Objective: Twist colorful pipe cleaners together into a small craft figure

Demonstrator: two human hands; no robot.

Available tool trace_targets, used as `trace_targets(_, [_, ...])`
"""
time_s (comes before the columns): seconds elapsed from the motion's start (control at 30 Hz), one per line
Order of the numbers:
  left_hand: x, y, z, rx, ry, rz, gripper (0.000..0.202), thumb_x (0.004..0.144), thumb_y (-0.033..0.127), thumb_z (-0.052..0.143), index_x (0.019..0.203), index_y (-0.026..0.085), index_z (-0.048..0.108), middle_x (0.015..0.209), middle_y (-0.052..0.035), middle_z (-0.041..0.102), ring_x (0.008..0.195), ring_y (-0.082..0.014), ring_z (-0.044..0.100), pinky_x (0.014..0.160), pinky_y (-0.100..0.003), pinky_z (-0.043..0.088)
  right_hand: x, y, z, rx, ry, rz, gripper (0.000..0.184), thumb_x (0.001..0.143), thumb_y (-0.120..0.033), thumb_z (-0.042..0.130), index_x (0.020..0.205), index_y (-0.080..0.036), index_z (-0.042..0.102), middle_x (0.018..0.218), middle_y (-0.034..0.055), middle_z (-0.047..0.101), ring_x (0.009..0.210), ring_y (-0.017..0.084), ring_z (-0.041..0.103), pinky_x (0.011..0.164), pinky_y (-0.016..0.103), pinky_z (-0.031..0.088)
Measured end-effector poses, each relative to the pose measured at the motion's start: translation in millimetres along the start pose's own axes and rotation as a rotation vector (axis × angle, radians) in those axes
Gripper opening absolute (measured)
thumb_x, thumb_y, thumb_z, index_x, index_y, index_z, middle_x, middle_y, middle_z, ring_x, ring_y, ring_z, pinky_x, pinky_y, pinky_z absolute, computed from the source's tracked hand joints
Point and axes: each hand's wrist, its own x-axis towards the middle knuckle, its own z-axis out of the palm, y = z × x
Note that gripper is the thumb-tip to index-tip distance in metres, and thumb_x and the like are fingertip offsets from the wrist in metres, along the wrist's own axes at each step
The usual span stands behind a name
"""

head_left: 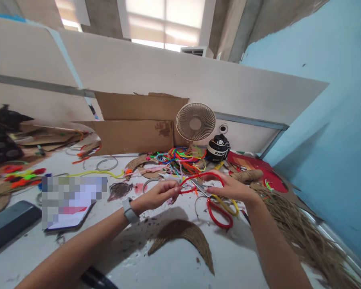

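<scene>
My left hand (161, 194), with a grey watch on the wrist, pinches one end of a red pipe cleaner (198, 177) bent into a loop above the table. My right hand (228, 188) closes on the other end of the loop, fingers curled. Just below the hands lie scissors (219, 208) with red and yellow handles, their blades pointing up toward the loop. A crescent of wound brown twine (185, 235) lies on the white table (180, 265) in front of me.
A heap of coloured pipe cleaners (180, 158) sits behind the hands, with a small fan (195, 122) and a black jar (217, 148) beyond. Loose twine strands (303, 233) spread at right. A phone (69, 208) and dark case (9, 222) lie left. Cardboard sheets (132, 128) lean on the wall.
</scene>
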Motion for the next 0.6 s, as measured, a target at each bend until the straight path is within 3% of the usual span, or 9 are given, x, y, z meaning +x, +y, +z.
trace_targets(0.17, [-0.7,-0.6,1.5,0.143,-0.141,-0.023,0.037,0.088,0.043,0.039,0.067,0.013,0.047,0.062,0.0021,0.046,0.057,-0.0078,0.038,0.054,-0.019,0.032,-8.5,-27.5,4.4,-0.226,0.174,-0.103,0.062,0.073,-0.048,0.061,0.127,-0.023,0.043,0.131,0.0099,0.045,0.12,0.027,0.039,0.101,0.046,0.028])
trace_targets(0.23, [-0.5,-0.8,0.0,0.142,-0.146,-0.019,0.036,0.088,0.043,0.039,0.067,0.014,0.046,0.061,0.0027,0.045,0.056,-0.0075,0.037,0.053,-0.018,0.031,-12.4,-32.0,-1.1,-0.139,0.195,-0.115,0.06,0.076,-0.052,0.055,0.128,-0.024,0.042,0.132,0.0082,0.045,0.123,0.027,0.037,0.103,0.046,0.025])
trace_targets(0.33, [0.1,-0.7,-2.8,0.132,-0.157,-0.02,0.037,0.088,0.043,0.038,0.066,0.014,0.044,0.059,0.0032,0.044,0.054,-0.0071,0.036,0.052,-0.018,0.031,-18.8,-30.4,-15.6,0.162,0.418,-0.217,0.061,0.084,-0.063,0.026,0.127,-0.023,0.043,0.125,0.0082,0.051,0.121,0.025,0.041,0.102,0.044,0.027])
trace_targets(0.4, [0.0,1.0,-3.1,0.171,-0.179,-0.02,0.037,0.088,0.042,0.037,0.066,0.014,0.045,0.059,0.0029,0.045,0.055,-0.0073,0.037,0.053,-0.018,0.032,-19.5,-28.8,-17.2,0.223,0.518,-0.2,0.056,0.088,-0.057,0.019,0.123,-0.023,0.047,0.12,0.0088,0.055,0.117,0.024,0.045,0.1,0.043,0.031])
trace_targets(0.5, [-1.1,6.9,-1.3,0.266,-0.216,-0.014,0.036,0.089,0.04,0.037,0.067,0.014,0.047,0.061,0.0018,0.048,0.058,-0.0079,0.041,0.058,-0.018,0.034,-11.7,-30.2,3.4,-0.04,0.397,-0.135,0.035,0.09,-0.041,0.037,0.114,-0.023,0.055,0.114,0.0085,0.058,0.109,0.023,0.05,0.094,0.041,0.036])
trace_targets(0.6, [-1.9,12.3,-0.9,0.326,-0.208,0.01,0.036,0.089,0.039,0.037,0.066,0.014,0.048,0.062,0.0016,0.049,0.059,-0.0082,0.043,0.06,-0.019,0.035,0.1,-33.6,35.1,-0.352,0.214,-0.247,0.025,0.088,-0.03,0.047,0.107,-0.019,0.06,0.099,0.0095,0.063,0.095,0.022,0.053,0.086,0.038,0.039])
